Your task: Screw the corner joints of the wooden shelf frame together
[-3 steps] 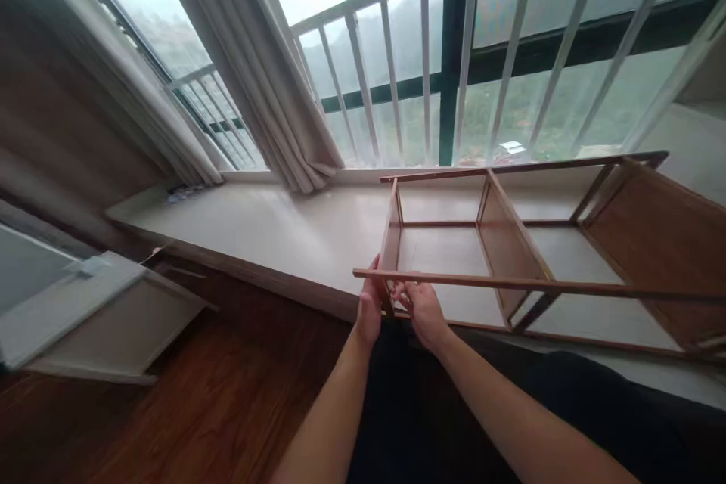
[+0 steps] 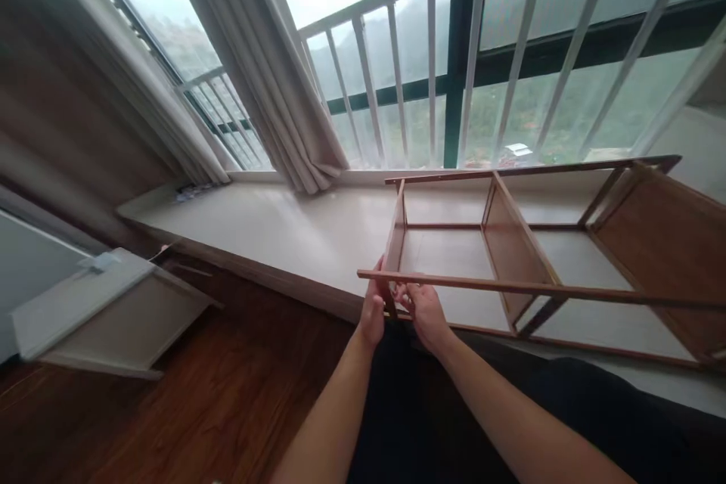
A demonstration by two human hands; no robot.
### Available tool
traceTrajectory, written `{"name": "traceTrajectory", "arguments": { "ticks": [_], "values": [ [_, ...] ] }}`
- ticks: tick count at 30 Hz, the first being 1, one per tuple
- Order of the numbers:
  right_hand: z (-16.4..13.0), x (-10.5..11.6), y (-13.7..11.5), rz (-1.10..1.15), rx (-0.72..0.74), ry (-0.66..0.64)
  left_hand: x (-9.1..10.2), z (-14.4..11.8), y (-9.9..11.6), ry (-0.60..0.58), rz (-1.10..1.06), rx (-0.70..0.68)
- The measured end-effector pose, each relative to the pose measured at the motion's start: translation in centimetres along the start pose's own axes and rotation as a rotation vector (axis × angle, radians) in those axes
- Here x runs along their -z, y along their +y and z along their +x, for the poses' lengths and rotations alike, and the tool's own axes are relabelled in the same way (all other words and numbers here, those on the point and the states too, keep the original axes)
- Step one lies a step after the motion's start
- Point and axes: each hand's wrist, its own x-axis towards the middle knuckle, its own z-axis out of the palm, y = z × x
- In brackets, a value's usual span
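A brown wooden shelf frame (image 2: 513, 246) lies on its side on the white window ledge (image 2: 272, 231), its open bays facing up. My left hand (image 2: 373, 314) wraps the near left corner of the frame, at the end panel's lower edge. My right hand (image 2: 426, 311) is right beside it, fingers curled at the same corner under the long front rail (image 2: 538, 289). Whether the right hand pinches a small part there is hidden by the fingers.
A window with white bars (image 2: 431, 68) and a beige curtain (image 2: 266, 68) rise behind the ledge. A white drawer or panel (image 2: 107, 310) lies on the dark wood floor (image 2: 198, 408) at the left. My dark-clothed lap fills the bottom.
The view has shifted slightly, so everything sits a little lower and to the right. Both hands stay at the same corner of the frame.
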Motion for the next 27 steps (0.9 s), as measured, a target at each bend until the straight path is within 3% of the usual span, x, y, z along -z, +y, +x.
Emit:
{"name": "traceTrajectory", "arguments": {
  "ticks": [4,9,12,21,27],
  "values": [
    [0.2,-0.2,0.5,-0.016,-0.002,0.013,-0.3,-0.1,0.0,-0.014,0.118,-0.033],
    [0.7,-0.2,0.6,-0.139,0.106,-0.035,-1.0,-0.2,-1.6,0.31,0.444,-0.017],
    [1.0,0.2,0.6,-0.241,0.167,-0.013,-1.6,-0.3,-2.1,0.424,0.567,-0.002],
    [0.6,-0.1,0.5,-0.269,0.149,-0.066,-2.8,-0.4,-1.8,0.491,0.58,-0.005],
    [0.4,-0.2,0.4,-0.23,0.134,-0.018,-2.8,-0.1,-2.0,0.485,0.548,-0.034]
  ]
}}
